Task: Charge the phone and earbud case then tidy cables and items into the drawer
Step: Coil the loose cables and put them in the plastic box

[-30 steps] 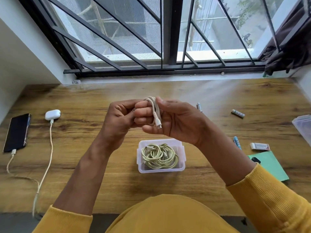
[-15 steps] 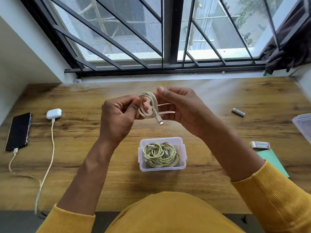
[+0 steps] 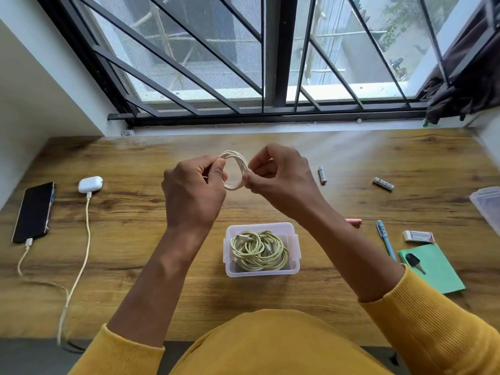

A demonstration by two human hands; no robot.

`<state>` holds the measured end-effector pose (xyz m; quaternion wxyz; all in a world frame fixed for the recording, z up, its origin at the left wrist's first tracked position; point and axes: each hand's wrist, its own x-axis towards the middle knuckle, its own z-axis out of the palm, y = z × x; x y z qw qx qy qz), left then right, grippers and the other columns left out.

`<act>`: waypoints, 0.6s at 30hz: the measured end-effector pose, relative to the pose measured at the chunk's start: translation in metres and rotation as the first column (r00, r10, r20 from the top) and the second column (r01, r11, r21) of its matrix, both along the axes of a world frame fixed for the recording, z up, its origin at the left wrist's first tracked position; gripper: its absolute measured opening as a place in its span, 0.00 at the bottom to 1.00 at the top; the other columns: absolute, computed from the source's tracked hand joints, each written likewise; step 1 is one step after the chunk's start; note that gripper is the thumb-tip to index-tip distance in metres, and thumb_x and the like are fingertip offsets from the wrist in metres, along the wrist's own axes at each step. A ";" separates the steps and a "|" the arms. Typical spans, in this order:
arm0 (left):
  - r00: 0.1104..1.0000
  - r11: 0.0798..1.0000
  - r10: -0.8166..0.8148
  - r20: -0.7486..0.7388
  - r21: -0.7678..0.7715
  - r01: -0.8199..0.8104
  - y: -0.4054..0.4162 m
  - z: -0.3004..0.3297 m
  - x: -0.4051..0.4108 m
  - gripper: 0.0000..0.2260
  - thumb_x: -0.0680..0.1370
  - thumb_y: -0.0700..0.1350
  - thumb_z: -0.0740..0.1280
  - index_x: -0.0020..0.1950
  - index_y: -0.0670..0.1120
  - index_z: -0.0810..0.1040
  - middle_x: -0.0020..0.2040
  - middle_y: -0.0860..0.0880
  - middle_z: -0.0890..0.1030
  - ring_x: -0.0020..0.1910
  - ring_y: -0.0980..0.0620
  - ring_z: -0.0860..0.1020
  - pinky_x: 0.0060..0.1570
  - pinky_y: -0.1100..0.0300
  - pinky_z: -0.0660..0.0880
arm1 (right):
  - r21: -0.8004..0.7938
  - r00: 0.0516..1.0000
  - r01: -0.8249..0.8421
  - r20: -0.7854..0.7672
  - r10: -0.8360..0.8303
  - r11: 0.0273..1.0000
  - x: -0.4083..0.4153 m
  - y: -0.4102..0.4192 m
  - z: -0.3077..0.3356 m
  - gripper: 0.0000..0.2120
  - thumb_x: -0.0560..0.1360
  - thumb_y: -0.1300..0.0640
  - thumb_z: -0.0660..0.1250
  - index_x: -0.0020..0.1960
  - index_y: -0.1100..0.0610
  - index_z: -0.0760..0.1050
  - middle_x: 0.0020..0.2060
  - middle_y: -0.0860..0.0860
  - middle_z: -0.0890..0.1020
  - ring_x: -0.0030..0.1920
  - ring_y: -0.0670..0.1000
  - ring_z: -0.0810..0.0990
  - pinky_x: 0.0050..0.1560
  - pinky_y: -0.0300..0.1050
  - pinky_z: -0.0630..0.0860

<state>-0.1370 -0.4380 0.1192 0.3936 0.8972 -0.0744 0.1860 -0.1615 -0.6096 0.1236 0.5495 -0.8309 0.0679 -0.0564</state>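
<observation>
Above the middle of the wooden desk (image 3: pixel 135 226) I hold a small coil of white cable (image 3: pixel 236 169) between both hands. My left hand (image 3: pixel 193 190) pinches its left side and my right hand (image 3: pixel 278 175) pinches its right side. Below them stands a clear plastic box (image 3: pixel 295 242) with coiled yellow-green cables (image 3: pixel 258 250) inside. At the far left lies a black phone (image 3: pixel 33 212) with a cable plugged into its near end. Beside it sits a white earbud case (image 3: pixel 90 184), also plugged into a cable (image 3: pixel 86 228) that runs off the desk's front edge.
Two batteries (image 3: pixel 322 175) (image 3: pixel 382 184) lie right of my hands. Further right are a small orange item (image 3: pixel 354 221), a blue pen (image 3: pixel 385 239), an eraser (image 3: pixel 418 236), a green notepad (image 3: pixel 438 269) with a key (image 3: pixel 414 261) on it, and a clear lid (image 3: pixel 488 204) at the edge.
The coil has turned from bunched in my right fist to an open loop held between both hands. Its plug end no longer hangs below. My hands have moved slightly apart.
</observation>
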 end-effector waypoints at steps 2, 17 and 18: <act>1.000 0.999 -0.002 0.001 0.043 0.002 0.001 0.002 -0.001 0.11 0.83 0.49 0.70 0.47 0.48 0.89 0.36 0.55 0.86 0.33 0.54 0.84 0.38 0.52 0.82 | -0.012 1.000 0.016 0.025 -0.016 1.000 0.001 -0.001 0.000 0.05 0.72 0.61 0.78 0.45 0.56 0.83 0.35 0.50 0.86 0.38 0.49 0.87 0.44 0.57 0.85; 0.917 0.921 -0.376 -0.131 -0.163 0.354 0.004 0.005 -0.006 0.06 0.83 0.40 0.71 0.54 0.45 0.89 0.39 0.52 0.87 0.37 0.53 0.86 0.41 0.48 0.85 | -0.384 0.938 0.150 0.346 -0.009 0.911 0.006 -0.019 -0.005 0.04 0.72 0.54 0.80 0.47 0.50 0.89 0.42 0.45 0.86 0.44 0.46 0.81 0.44 0.44 0.76; 0.918 0.918 -0.377 -0.124 -0.184 0.352 0.004 0.005 -0.007 0.06 0.83 0.40 0.71 0.54 0.44 0.89 0.39 0.51 0.87 0.37 0.52 0.86 0.41 0.47 0.85 | -0.304 0.945 0.083 0.326 0.022 0.949 0.006 -0.018 -0.004 0.04 0.72 0.56 0.80 0.47 0.52 0.89 0.40 0.45 0.87 0.40 0.44 0.83 0.41 0.43 0.79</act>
